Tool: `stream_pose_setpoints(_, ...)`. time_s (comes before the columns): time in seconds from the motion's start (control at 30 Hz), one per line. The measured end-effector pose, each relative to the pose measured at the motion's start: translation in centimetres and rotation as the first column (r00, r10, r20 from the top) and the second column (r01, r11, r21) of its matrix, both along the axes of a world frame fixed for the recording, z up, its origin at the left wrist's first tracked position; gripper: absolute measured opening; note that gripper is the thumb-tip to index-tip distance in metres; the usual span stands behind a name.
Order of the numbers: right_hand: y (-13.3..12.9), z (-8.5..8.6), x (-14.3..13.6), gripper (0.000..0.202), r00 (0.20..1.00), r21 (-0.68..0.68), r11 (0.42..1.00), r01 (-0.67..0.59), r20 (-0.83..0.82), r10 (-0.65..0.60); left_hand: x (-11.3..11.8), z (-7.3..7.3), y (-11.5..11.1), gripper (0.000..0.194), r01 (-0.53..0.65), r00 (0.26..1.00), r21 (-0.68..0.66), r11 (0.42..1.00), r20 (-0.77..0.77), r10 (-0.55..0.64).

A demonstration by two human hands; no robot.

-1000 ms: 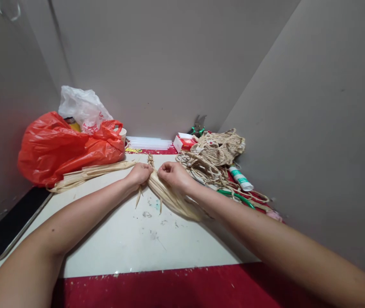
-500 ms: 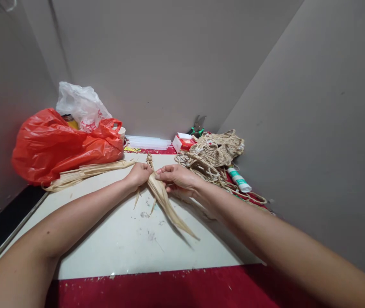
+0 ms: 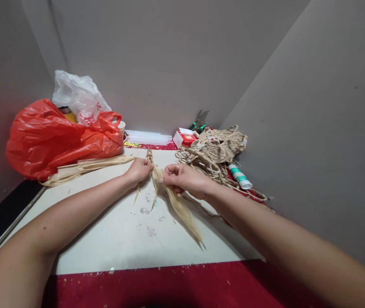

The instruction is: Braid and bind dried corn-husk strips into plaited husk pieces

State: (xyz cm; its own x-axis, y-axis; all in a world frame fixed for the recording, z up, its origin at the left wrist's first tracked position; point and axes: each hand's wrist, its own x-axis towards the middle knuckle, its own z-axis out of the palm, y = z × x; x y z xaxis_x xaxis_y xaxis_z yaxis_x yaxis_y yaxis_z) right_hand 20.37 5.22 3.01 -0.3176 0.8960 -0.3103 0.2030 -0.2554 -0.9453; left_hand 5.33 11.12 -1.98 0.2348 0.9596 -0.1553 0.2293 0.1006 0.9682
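My left hand (image 3: 140,170) is closed in a pinch at the near end of a braided husk cord (image 3: 149,155), over the white board (image 3: 105,231). Thin husk ends hang below its fingertips. Just to the right, my right hand (image 3: 185,179) is closed on a wide, pale corn husk (image 3: 182,209), gripping it near its upper end. The husk's pointed tip trails toward the front right. Exactly how the husk meets the cord is partly hidden by the fingers.
Stacked corn husks (image 3: 89,167) lie beside a red plastic bag (image 3: 54,141) at left, near a black phone-like slab (image 3: 5,218). Behind are clear sticks (image 3: 148,137), a small red-white box (image 3: 185,137) and green-handled pliers (image 3: 199,123). Coiled braided cord (image 3: 221,147) and a white-green roll (image 3: 240,176) sit right.
My right hand has moved slightly right, drawing the husk away from my left hand, and its tip has swung outward. My left hand keeps its pinch. The view has shifted a little.
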Motion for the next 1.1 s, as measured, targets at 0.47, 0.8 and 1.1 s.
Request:
stream_pose_setpoints(0.47, 0.2, -2.6, -2.4, 0.017, 0.991, -0.034, 0.991, 0.133, 0.008, -0.133, 0.0, 0.2, -0.2, 0.021, -0.035, 0.992, -0.048, 0.998, 0.116, 0.041)
stream_pose_setpoints(0.8, 0.1, -2.4, -1.0, 0.012, 0.942, 0.15, 0.931, 0.333, -0.028, -0.333, 0.2, 0.1, -0.3, 0.021, -0.06, 0.993, -0.01, 0.998, 0.098, 0.061)
stream_pose_setpoints(1.1, 0.9, 1.5, 2.6, 0.017, 0.722, 0.014, 0.78, 0.626, -0.389, -0.572, 0.2, 0.4, -0.4, 0.022, -0.072, 0.996, -0.016, 0.997, 0.055, 0.073)
